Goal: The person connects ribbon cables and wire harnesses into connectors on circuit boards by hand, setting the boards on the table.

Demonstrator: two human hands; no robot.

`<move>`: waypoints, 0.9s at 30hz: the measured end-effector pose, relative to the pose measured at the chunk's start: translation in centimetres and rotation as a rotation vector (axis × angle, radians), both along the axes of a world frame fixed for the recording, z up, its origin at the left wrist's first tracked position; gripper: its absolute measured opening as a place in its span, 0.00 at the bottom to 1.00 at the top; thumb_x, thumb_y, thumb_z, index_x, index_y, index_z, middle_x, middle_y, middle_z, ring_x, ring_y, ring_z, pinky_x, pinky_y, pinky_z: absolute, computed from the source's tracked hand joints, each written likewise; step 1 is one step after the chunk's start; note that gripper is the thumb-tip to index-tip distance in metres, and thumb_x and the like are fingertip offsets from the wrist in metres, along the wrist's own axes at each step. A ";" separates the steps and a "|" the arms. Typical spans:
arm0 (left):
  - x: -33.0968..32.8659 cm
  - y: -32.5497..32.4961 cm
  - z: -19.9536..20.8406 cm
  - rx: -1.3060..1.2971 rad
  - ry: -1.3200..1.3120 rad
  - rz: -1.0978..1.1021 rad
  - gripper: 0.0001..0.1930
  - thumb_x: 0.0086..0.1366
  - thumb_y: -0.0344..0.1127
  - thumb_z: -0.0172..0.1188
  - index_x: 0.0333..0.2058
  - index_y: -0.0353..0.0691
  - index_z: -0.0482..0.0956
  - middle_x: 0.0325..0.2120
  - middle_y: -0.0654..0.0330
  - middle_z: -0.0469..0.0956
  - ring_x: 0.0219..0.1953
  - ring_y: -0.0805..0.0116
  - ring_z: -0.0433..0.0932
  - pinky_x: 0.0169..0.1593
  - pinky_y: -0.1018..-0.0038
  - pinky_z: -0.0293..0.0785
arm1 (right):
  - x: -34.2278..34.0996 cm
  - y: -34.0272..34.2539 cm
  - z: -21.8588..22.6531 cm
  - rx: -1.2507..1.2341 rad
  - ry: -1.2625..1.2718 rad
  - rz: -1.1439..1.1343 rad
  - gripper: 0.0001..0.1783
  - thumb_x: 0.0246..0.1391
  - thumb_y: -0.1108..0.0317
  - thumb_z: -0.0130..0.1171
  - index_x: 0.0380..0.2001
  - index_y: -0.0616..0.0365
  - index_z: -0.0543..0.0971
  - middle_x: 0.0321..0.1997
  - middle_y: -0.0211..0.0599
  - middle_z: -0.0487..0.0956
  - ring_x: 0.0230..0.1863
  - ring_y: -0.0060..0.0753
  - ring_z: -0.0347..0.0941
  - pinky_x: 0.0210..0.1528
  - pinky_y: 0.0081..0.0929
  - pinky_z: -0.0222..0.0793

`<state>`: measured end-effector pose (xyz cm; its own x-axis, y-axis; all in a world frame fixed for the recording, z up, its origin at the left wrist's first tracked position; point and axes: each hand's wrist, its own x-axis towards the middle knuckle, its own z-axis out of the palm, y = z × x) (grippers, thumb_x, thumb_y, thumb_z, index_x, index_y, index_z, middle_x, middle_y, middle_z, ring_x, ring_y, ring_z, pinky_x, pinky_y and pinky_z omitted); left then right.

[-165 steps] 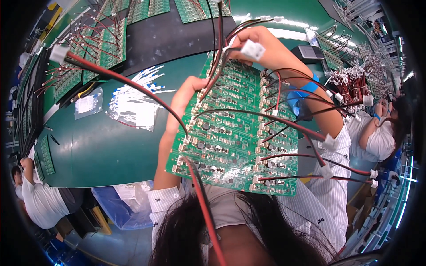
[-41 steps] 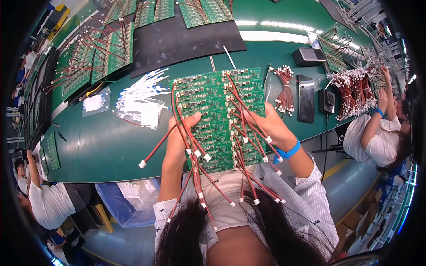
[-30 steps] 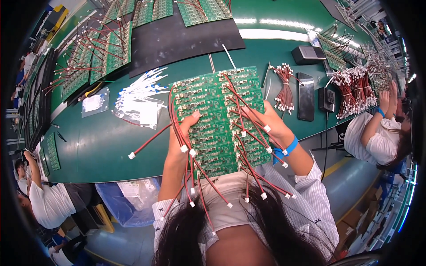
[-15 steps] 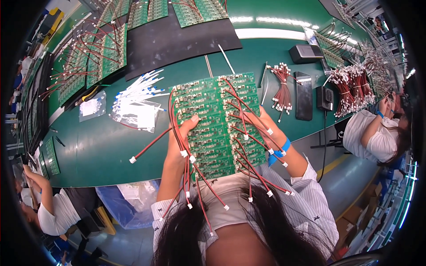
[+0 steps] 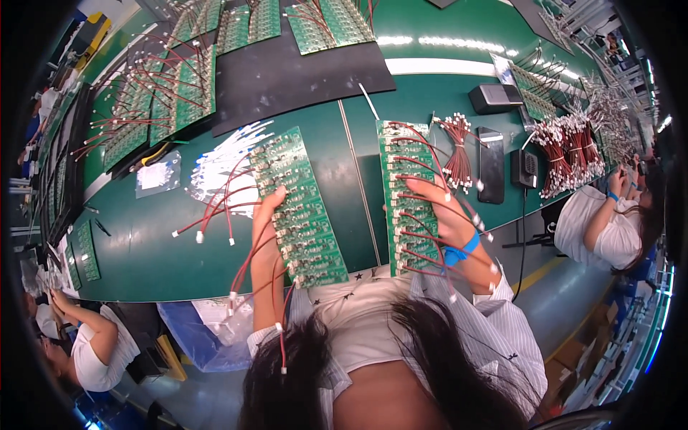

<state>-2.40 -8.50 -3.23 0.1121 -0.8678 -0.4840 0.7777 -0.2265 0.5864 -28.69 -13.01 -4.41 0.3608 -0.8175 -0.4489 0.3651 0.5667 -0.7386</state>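
Currently we hold two separate strips of green circuit board up over the near side of the bench, one per hand, with bare benchtop showing in the gap between them. Our left hand pinches the left-hand board by its outer long edge, thumb pressed on the component face, other fingers mostly hidden behind; this strip leans, top end toward the left. Our right hand grips the right-hand board in the same way, thumb flat on the face, and this strip stands closer to upright. Red-and-black leads with white plugs spring from both: on the left they droop outward past the wrist, one dangling in front of our shirt; on the right they cross the face and trail over the hand toward a blue wristband. Beyond, we note a black mat, wired boards crowded at its left, and, nearer, a clear bag of small white parts just beside a fan of white strips. To the right of the boards lie a tied bundle of leads, a dark phone, a black box and a small black device, then larger lead bundles; a co-worker in white sits past those, at the bench's right end
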 end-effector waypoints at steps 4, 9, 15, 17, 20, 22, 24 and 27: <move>0.2 -1.4 -0.8 -0.059 -0.170 -0.004 0.14 0.56 0.36 0.53 0.40 0.36 0.71 0.28 0.57 0.77 0.26 0.66 0.78 0.29 0.71 0.77 | 0.7 -1.6 2.1 -0.124 0.218 0.082 0.15 0.52 0.67 0.52 0.42 0.61 0.71 0.40 0.35 0.74 0.39 0.28 0.72 0.42 0.24 0.69; 0.8 -1.7 -4.4 0.000 0.120 -0.115 0.16 0.57 0.37 0.51 0.41 0.32 0.70 0.34 0.53 0.76 0.32 0.60 0.78 0.36 0.66 0.77 | 0.7 -3.1 1.7 -0.087 0.349 0.222 0.21 0.50 0.65 0.53 0.46 0.64 0.66 0.44 0.35 0.72 0.44 0.23 0.67 0.46 0.23 0.63; 2.1 0.7 -2.1 -0.167 0.419 -0.013 0.26 0.60 0.41 0.45 0.52 0.28 0.58 0.49 0.41 0.64 0.51 0.47 0.66 0.53 0.54 0.64 | 3.7 -5.3 -0.7 -0.461 0.460 0.286 0.17 0.52 0.69 0.51 0.44 0.66 0.69 0.40 0.33 0.74 0.40 0.19 0.68 0.44 0.20 0.63; 3.4 1.2 -2.0 -0.179 0.436 -0.002 0.28 0.59 0.38 0.45 0.54 0.28 0.53 0.52 0.40 0.61 0.53 0.48 0.63 0.55 0.52 0.60 | 4.5 -6.4 0.0 -0.558 0.575 0.388 0.17 0.52 0.68 0.51 0.43 0.66 0.70 0.39 0.31 0.74 0.40 0.18 0.67 0.43 0.20 0.63; 4.3 1.4 -2.5 -0.274 0.451 -0.027 0.29 0.56 0.33 0.45 0.56 0.29 0.51 0.53 0.38 0.58 0.54 0.48 0.62 0.55 0.50 0.59 | 2.9 -7.2 1.3 -0.627 0.598 0.239 0.15 0.53 0.66 0.52 0.40 0.66 0.72 0.36 0.30 0.75 0.37 0.17 0.66 0.40 0.20 0.64; 4.5 1.6 -1.4 -0.302 0.432 -0.052 0.30 0.55 0.33 0.45 0.56 0.29 0.51 0.54 0.38 0.57 0.54 0.47 0.62 0.55 0.50 0.60 | 0.9 -8.5 3.3 -0.674 0.608 0.076 0.15 0.53 0.64 0.52 0.38 0.65 0.73 0.34 0.30 0.76 0.35 0.16 0.66 0.38 0.20 0.64; 4.6 2.2 -1.5 -0.308 0.410 -0.037 0.33 0.52 0.32 0.46 0.57 0.32 0.49 0.55 0.36 0.54 0.55 0.44 0.60 0.55 0.48 0.59 | -1.3 -10.1 5.0 -0.594 0.609 0.006 0.14 0.54 0.64 0.51 0.40 0.63 0.72 0.35 0.30 0.76 0.36 0.17 0.69 0.39 0.19 0.65; 3.6 1.0 -1.7 -0.349 0.462 -0.129 0.34 0.52 0.32 0.47 0.58 0.33 0.48 0.55 0.35 0.52 0.55 0.42 0.59 0.54 0.46 0.58 | -6.1 -13.6 4.5 -0.451 0.555 -0.061 0.14 0.55 0.65 0.50 0.41 0.62 0.72 0.35 0.32 0.77 0.32 0.21 0.73 0.36 0.21 0.70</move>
